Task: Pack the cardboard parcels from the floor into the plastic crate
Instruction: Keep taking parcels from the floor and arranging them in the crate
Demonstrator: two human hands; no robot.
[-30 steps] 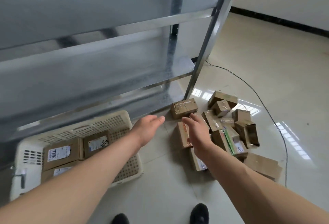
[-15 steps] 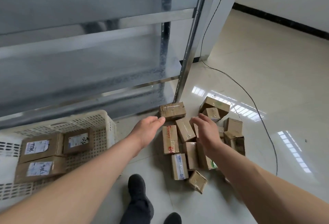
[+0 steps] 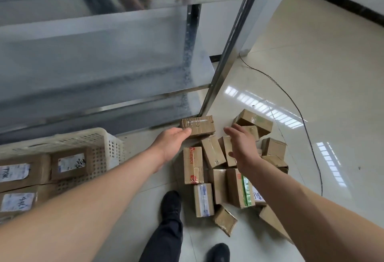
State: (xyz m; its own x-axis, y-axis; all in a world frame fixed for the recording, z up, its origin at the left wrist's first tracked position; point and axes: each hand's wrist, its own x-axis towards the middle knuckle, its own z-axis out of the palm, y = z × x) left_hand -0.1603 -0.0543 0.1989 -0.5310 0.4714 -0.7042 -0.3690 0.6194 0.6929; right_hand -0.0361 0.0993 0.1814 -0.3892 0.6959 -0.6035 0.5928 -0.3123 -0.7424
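While I reach over the pile | left hand (image 3: 171, 144) fingers straight, tips touching taped parcel (image 3: 197, 126) | right hand (image 3: 242, 146) fingers released, parcel between both | crate (image 3: 108, 143) left of my fingers

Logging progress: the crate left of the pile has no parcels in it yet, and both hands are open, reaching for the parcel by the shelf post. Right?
Not quite. The head view shows the crate already holds labelled parcels. Otherwise right: left hand and right hand are open, reaching for the parcel by the post.
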